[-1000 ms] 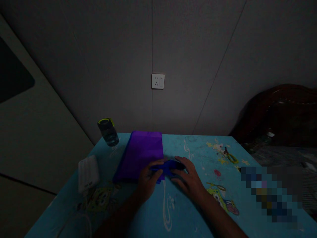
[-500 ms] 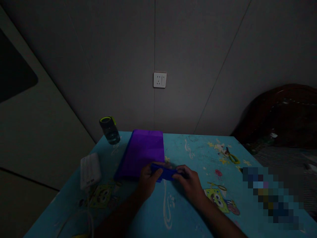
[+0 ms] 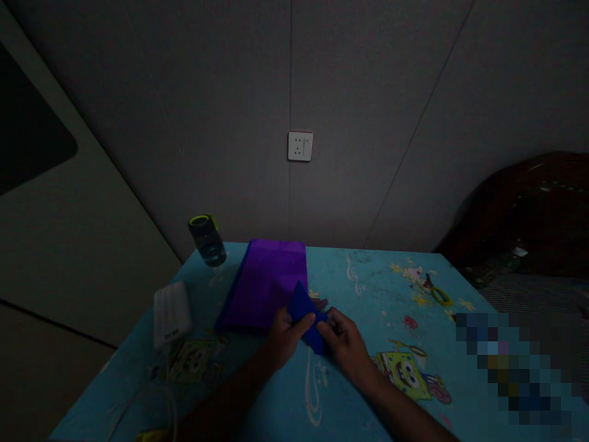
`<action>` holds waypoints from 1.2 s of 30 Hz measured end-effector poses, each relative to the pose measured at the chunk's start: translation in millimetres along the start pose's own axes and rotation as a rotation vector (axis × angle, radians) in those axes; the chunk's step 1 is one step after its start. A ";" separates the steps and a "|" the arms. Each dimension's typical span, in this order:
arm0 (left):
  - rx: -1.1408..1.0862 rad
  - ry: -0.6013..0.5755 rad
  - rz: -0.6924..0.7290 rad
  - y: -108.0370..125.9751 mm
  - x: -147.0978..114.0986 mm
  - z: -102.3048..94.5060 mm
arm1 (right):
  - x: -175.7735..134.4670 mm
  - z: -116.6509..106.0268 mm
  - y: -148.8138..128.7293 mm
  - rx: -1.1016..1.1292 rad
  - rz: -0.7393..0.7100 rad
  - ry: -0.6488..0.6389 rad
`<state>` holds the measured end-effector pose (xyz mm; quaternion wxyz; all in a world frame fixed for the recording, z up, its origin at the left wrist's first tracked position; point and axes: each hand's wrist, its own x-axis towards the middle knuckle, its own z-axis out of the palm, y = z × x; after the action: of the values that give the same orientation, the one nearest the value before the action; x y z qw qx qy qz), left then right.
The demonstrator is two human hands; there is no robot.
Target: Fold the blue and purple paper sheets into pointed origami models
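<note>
A folded piece of blue paper is held up over the table, between my two hands. My left hand pinches it with the thumb on its near face. On its right side, my right hand grips the edge between thumb and fingers. Some of the fingers are hidden behind the paper. Just beyond my left hand lies a stack of purple sheets, with a dark blue edge showing along its left side.
Left of the sheets are a water bottle and a white power bank with a cable. Yellow-handled scissors lie at the back right of the patterned blue tablecloth. A wall socket is above the table; a blurred patch covers the right side.
The blue paper has turned from a flat, level strip to a tilted, pointed shape with one corner up. Both hands stay on it. The view has shifted slightly.
</note>
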<state>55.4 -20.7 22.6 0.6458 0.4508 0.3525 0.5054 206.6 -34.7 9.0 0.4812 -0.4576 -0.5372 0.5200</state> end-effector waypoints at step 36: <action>-0.282 0.155 0.107 3.5 10.5 -6.2 | -6.2 -5.6 -5.5 -0.696 -0.325 -0.023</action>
<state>51.2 -8.8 23.7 0.6455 0.3337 0.3024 0.6169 212.9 -40.4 14.2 0.3672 -0.4966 -0.7526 0.2285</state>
